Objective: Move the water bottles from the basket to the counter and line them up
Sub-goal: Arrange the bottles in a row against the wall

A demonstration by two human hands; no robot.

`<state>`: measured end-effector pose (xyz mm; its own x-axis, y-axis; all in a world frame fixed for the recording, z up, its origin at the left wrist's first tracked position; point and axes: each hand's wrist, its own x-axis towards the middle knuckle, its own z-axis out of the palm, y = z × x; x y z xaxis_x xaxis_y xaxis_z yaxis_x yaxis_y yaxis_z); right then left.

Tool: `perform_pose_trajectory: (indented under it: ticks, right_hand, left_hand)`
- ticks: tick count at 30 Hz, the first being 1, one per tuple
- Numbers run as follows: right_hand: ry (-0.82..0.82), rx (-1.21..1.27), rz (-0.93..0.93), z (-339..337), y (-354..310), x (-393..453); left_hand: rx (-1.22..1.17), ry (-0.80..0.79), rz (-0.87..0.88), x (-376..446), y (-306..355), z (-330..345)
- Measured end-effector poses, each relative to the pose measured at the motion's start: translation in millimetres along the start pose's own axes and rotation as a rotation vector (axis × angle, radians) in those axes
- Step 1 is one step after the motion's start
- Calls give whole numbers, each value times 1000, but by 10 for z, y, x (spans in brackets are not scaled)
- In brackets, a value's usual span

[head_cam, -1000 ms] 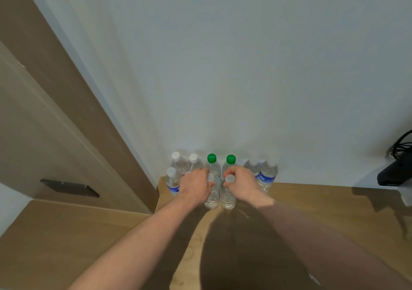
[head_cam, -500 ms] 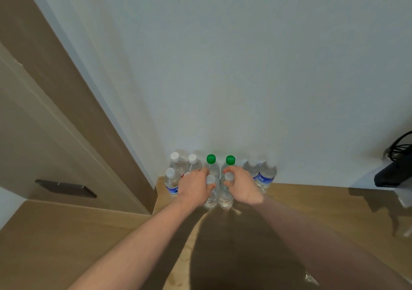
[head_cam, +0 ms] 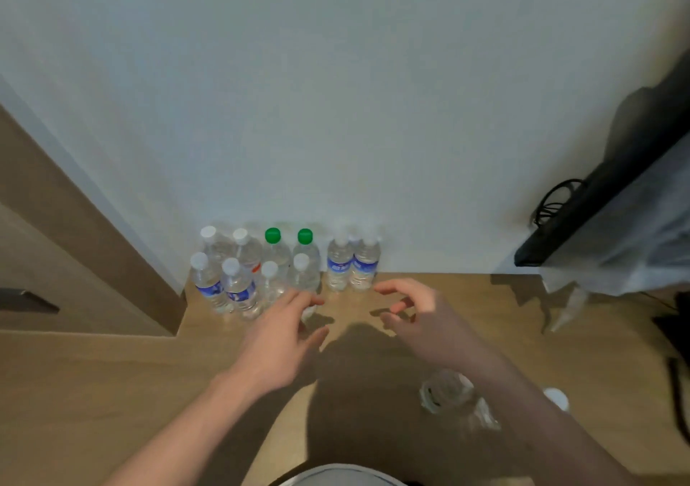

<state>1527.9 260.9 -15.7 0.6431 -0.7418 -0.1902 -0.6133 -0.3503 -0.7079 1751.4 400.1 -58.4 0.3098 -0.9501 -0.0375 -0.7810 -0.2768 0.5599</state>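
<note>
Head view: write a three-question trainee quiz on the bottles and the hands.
1. True or false: the left hand grips a bottle.
2. How many green caps stand in the back row against the wall?
3. Multiple choice: where does the pair of blue-label bottles nearest the right hand stand? A) at the right end of the back row B) lying flat on the counter C) at the counter's near edge

Key:
1. False; both hands are free and open.
2. Two.
3. A.
</note>
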Motion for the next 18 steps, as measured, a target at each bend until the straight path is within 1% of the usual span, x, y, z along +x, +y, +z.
perform_pose_trajectory:
  ticks: [4, 8, 11, 14, 18]
  right_hand:
    - [-9, -122, 120, -543, 488, -553]
    - [-4, -177, 215, -881, 993, -926]
    - [-27, -216, 290, -1004, 1367, -1093]
    - [-84, -261, 328, -1016, 1725, -1202]
    - [-117, -294, 372, -982, 2074, -1276]
  left_hand:
    - [-32, -121, 137, -63, 638, 468]
    - [-3, -186, 225, -34, 1162, 880]
    - [38, -266, 244, 10, 1443, 1175]
    - [84, -329, 242, 24, 1659, 1428]
    - [139, -338, 200, 7, 1829, 1728]
